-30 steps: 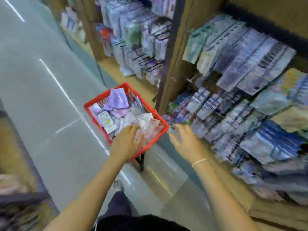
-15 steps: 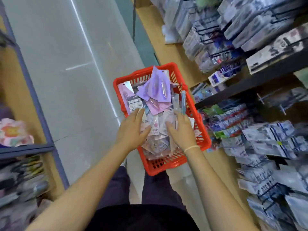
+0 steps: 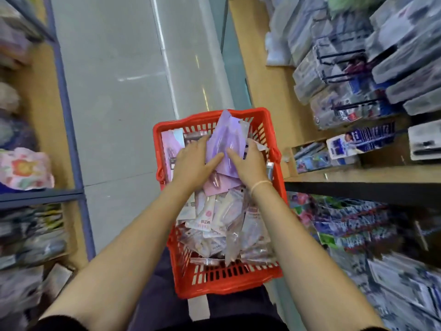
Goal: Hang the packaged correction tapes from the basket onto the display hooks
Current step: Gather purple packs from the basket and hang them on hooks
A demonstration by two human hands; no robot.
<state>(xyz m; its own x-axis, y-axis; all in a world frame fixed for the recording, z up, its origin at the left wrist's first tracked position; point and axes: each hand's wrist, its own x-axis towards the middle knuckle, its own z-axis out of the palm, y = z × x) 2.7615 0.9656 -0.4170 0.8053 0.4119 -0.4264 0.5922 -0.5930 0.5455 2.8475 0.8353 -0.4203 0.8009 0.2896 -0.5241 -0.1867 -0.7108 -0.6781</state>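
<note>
Standing between two shelving runs: one red basket point(image 3: 222, 280), heaped with packets beyond counting. Two hands inside; left hand point(image 3: 193, 163) and right hand point(image 3: 248, 163) each pinch one purple packet point(image 3: 225, 142), thumbs on its face, fingers curled behind it.

A pale grey shop floor point(image 3: 114, 96) runs up the aisle, streaked by a bright strip of reflected light point(image 3: 167, 58). To the left of the grip, a wooden shelf point(image 3: 45, 111) edged with a blue-grey metal rail point(image 3: 64, 91) carries blurred goods, among them a pink floral packet point(image 3: 23, 168). To the right, a wooden ledge point(image 3: 267, 75) sits below racks of clear-wrapped stationery point(image 3: 338, 75) hanging on dark pegs point(image 3: 334, 56). A blue-and-white box point(image 3: 360, 139) lies on a lower wooden shelf point(image 3: 362, 174), with more blurred hanging packs point(image 3: 353, 220) beneath. Dark trousers point(image 3: 164, 278) show nearest the camera.
</note>
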